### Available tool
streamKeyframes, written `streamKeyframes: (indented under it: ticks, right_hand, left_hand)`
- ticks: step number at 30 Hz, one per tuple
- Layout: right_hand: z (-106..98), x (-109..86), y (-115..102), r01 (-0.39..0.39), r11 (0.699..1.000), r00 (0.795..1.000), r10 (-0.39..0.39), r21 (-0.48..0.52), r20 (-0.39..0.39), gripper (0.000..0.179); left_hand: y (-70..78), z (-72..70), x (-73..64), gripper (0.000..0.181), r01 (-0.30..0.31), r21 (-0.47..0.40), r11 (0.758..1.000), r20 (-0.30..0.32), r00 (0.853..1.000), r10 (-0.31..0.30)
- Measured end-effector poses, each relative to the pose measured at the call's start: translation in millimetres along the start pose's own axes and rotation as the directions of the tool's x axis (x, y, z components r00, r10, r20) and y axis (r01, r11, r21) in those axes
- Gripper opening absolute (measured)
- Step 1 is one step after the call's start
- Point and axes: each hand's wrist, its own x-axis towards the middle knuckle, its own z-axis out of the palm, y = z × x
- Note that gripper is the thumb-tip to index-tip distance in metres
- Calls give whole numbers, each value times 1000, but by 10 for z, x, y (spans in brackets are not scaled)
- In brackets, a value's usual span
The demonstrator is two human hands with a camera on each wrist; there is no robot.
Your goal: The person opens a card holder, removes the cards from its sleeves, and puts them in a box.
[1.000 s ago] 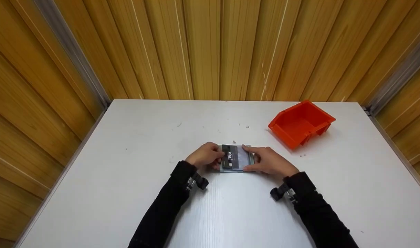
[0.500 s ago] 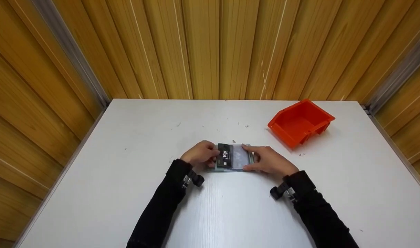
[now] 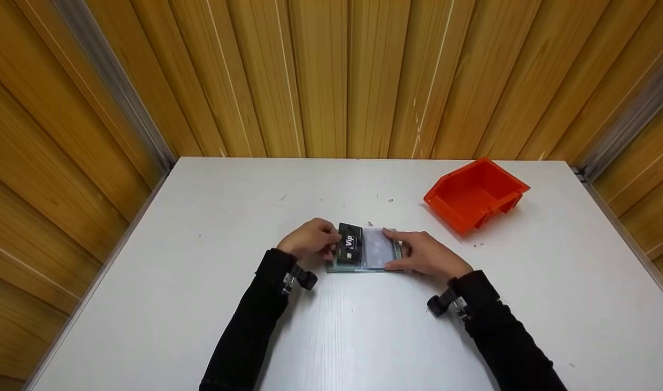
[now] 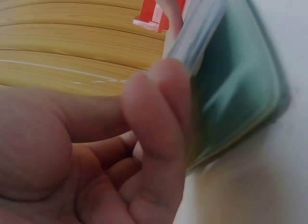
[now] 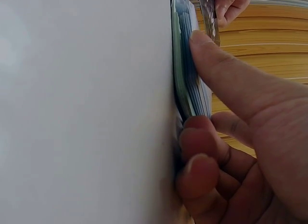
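Observation:
A black card (image 3: 349, 244) printed "Vip" is pinched at its left edge between thumb and fingers of my left hand (image 3: 311, 239). It overlaps the left half of a green card holder (image 3: 379, 248) lying open on the table. On the holder's right half sits a stack of clear plastic sleeves. My right hand (image 3: 429, 254) grips the stack's right side, thumb at the near corner and a finger at the far one. The right wrist view shows the layered sleeves (image 5: 192, 74) edge-on and the card raised above them. Green inner cover (image 4: 245, 74) fills part of the left wrist view.
A red plastic bin (image 3: 475, 195) stands tilted at the table's back right, beyond my right hand. The white table (image 3: 228, 217) bears small dark marks. Wood-patterned panels (image 3: 320, 76) rise behind it and at both sides.
My left hand has moved left with the black card, drawing it away from the clear sleeves and uncovering more of them. The right hand stays in place on the holder.

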Motion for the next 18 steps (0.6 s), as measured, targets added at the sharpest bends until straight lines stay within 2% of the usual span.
streamKeyframes:
  ticks: [9, 18]
  right_hand:
    - [0, -1, 8, -5, 1000, 1000, 5, 11, -1, 87]
    - [-1, 15, 15, -18, 1000, 1000, 18, 5, 9, 88]
  left_hand:
    - [94, -8, -20, 20, -14, -122, 992, -64, 998, 6]
    - [163, -33, -53, 17, -62, -132, 989, -135, 990, 44]
